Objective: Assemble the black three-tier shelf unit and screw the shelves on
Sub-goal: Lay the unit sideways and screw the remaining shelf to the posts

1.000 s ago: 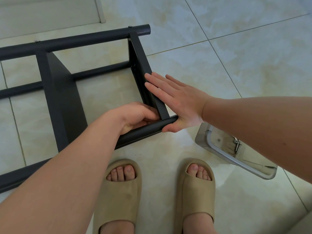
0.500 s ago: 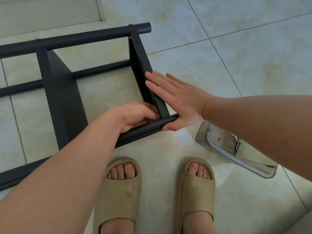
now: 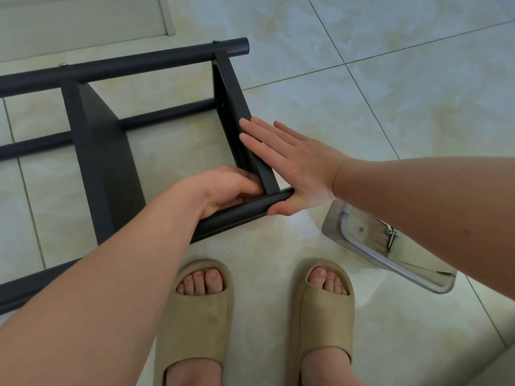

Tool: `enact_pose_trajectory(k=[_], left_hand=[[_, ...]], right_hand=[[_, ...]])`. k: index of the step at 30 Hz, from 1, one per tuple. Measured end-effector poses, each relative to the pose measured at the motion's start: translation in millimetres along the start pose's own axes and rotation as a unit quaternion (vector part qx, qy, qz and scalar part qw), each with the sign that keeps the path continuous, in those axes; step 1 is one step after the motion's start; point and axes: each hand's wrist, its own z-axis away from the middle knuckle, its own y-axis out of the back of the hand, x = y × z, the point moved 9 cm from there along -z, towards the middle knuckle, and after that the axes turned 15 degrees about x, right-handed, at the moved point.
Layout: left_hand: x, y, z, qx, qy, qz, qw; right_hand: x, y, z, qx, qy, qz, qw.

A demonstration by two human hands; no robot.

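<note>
Here the black shelf unit (image 3: 103,151) lies on its side, and its near tube (image 3: 239,214) serves as landmark. The right hand (image 3: 295,168), flat and open, braces the end shelf (image 3: 232,87) above the tube's end. The left hand (image 3: 223,188) curls inside that corner, and I cannot tell what it holds. Should the bracing ease, holes could misalign and a screw cross-thread.

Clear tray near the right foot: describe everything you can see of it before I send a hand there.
The clear tray is a shallow, round-cornered container of transparent plastic with a grey band along its rim. It lies on the tiled floor, right of the right slipper and apart from it. A few metal screws lie inside. The right forearm passes in front and hides its far edge; no hand touches it.
</note>
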Motion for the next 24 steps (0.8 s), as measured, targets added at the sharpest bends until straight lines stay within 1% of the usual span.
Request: enact_pose_trajectory(k=[4,10,20,24], left_hand=[[1,1,0,0.004,0.0,0.009,1.0],[-6,-5,0,-0.024,0.037,-0.004,0.999],[0,-3,-3,-0.014,0.0,0.014,1.0],[4,-3,-3,-0.011,-0.031,-0.001,0.999]], right_hand=[[0,0,0,0.002,0.002,-0.001,1.0],[0,0,0,0.009,0.005,-0.004,1.0],[0,3,0,-0.004,0.017,-0.014,1.0],[0,4,0,-0.005,0.023,-0.008,1.0]])
